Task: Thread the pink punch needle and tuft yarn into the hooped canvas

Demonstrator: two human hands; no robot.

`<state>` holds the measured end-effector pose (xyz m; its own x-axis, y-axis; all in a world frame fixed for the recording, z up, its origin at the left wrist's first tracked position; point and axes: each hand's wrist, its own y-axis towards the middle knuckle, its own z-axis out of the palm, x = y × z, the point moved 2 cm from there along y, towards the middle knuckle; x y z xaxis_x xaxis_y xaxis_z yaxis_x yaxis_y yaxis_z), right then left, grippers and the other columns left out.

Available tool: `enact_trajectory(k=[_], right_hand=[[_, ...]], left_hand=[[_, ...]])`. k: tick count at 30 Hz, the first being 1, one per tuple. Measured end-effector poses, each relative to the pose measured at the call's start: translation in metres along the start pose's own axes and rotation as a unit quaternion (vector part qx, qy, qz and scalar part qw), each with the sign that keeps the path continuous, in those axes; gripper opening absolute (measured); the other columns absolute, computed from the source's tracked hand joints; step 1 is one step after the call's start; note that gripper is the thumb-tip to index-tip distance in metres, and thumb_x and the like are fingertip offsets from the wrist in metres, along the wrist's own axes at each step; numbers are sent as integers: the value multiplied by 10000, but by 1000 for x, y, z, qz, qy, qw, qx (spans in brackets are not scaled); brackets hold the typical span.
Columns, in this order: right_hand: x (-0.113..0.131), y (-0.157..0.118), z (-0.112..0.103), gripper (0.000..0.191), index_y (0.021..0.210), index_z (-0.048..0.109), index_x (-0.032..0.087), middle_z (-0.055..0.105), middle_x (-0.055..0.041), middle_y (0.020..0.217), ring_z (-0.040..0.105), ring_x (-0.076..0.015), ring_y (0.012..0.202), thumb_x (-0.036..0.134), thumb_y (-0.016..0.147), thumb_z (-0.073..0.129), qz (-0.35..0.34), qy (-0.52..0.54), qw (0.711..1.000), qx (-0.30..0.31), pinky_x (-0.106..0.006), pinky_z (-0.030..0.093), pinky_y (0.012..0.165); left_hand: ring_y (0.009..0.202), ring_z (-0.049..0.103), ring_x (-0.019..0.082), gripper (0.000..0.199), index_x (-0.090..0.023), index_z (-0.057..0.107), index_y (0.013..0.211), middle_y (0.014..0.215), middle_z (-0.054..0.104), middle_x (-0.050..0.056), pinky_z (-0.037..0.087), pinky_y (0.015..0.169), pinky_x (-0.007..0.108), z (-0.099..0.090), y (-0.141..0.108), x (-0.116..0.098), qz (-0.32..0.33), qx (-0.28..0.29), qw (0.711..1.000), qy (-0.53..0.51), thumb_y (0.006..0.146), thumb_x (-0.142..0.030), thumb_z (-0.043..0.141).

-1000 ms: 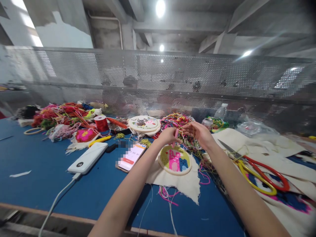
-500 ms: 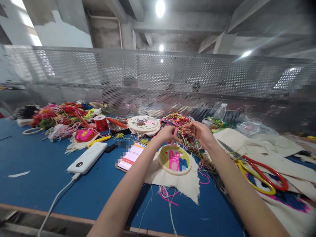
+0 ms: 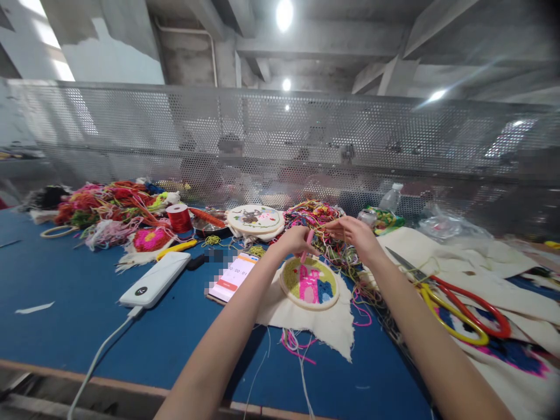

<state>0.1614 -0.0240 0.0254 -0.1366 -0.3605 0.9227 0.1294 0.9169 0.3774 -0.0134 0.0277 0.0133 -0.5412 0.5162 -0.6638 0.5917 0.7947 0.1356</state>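
My left hand (image 3: 296, 238) is closed around a pink pen-like punch needle (image 3: 307, 244), held tilted above the far part of a round embroidery hoop (image 3: 287, 294). Cream cloth (image 3: 324, 329) is stretched in that hoop, bearing a pink figure (image 3: 309, 284), a blue patch and an olive-green ground. To the right of the tool, my right hand (image 3: 353, 234) is raised, fingertips drawn together toward the needle's top; any yarn between them is too fine to make out. Pink and white yarn ends (image 3: 297, 349) trail from under the cloth's near edge.
Left of the hoop lie a phone (image 3: 231, 277) and a corded white power bank (image 3: 155, 280). Behind are a second hoop (image 3: 255, 220), a red spool (image 3: 179, 218) and tangled yarn (image 3: 312, 213). Large scissors (image 3: 464, 309) rest on cloth at right. A perforated metal screen (image 3: 280, 134) backs the table.
My right hand has shifted slightly down, its fingers closer together. My left hand and the pink punch needle have moved only a little; the hoop stays in place.
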Motion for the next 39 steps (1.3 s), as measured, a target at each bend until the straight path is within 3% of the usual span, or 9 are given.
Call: enact_trajectory(k=[4, 8, 14, 17, 21, 23, 27, 32, 39], right_hand=[[-11, -14, 2, 144, 749, 579, 242, 666, -35, 774, 599, -230, 825, 357, 707, 654, -15, -117, 992, -33, -313, 437, 693], [-31, -32, 23, 216, 517, 588, 222, 544, 14, 429, 524, -169, 484, 317, 565, 777, 27, -197, 978, 57, -266, 338, 500], [-60, -38, 62, 132, 711, 650, 205, 491, 62, 400, 403, -110, 347, 326, 659, 639, 51, -148, 977, 146, -238, 285, 398], [-70, -40, 72, 184, 812, 623, 204, 495, 67, 447, 422, -111, 371, 340, 695, 583, 43, -103, 982, 152, -237, 335, 405], [-79, -47, 75, 166, 776, 534, 206, 542, 50, 513, 494, -119, 410, 368, 746, 547, 47, -75, 986, 144, -235, 397, 424], [-82, -50, 75, 193, 755, 489, 209, 573, 36, 556, 505, -115, 421, 395, 773, 537, 48, -69, 987, 137, -229, 400, 419], [-86, -52, 76, 225, 779, 473, 208, 596, 24, 592, 512, -109, 434, 425, 809, 525, 47, -59, 989, 130, -216, 399, 411], [-87, -52, 77, 233, 769, 470, 207, 596, 20, 599, 519, -109, 450, 426, 822, 525, 45, -62, 990, 122, -213, 403, 420], [-84, -52, 77, 226, 789, 485, 202, 606, 16, 611, 525, -113, 457, 423, 827, 513, 36, -75, 990, 114, -216, 408, 428]], left_hand=[[457, 549, 140, 436, -201, 411, 598, 517, 499, -64, 400, 423, 228, 1, -2, -3, 10, -18, 999, 34, 521, -371, 805], [527, 544, 155, 383, -199, 431, 564, 517, 479, -54, 390, 499, 244, -1, -6, -7, 16, -46, 996, 77, 529, -318, 794], [686, 557, 194, 296, -190, 495, 608, 618, 535, -16, 404, 610, 266, 1, -12, -7, 17, -81, 989, 124, 578, -310, 764], [730, 586, 207, 320, -160, 591, 832, 737, 618, 24, 425, 645, 277, 1, -20, -7, 22, -72, 988, 132, 633, -360, 741], [926, 622, 215, 857, -210, 346, 1355, 1085, 648, 79, 447, 758, 268, -27, -49, 4, 19, -46, 988, 147, 634, -451, 742], [1058, 592, 257, 924, -237, 292, 1403, 1183, 623, 112, 430, 829, 285, -52, -72, 19, -28, -33, 983, 179, 627, -449, 746], [1059, 579, 419, 905, -166, 338, 1396, 1191, 613, 241, 427, 826, 435, -87, -116, 55, -191, -10, 947, 259, 624, -441, 723], [1132, 532, 423, 975, -205, 191, 1458, 1252, 581, 226, 418, 859, 461, -69, -135, 65, -257, 20, 918, 303, 672, -623, 588], [1203, 451, 427, 916, -249, 153, 1468, 1342, 498, 202, 404, 877, 492, -48, -128, 61, -265, 1, 900, 346, 695, -490, 582]])
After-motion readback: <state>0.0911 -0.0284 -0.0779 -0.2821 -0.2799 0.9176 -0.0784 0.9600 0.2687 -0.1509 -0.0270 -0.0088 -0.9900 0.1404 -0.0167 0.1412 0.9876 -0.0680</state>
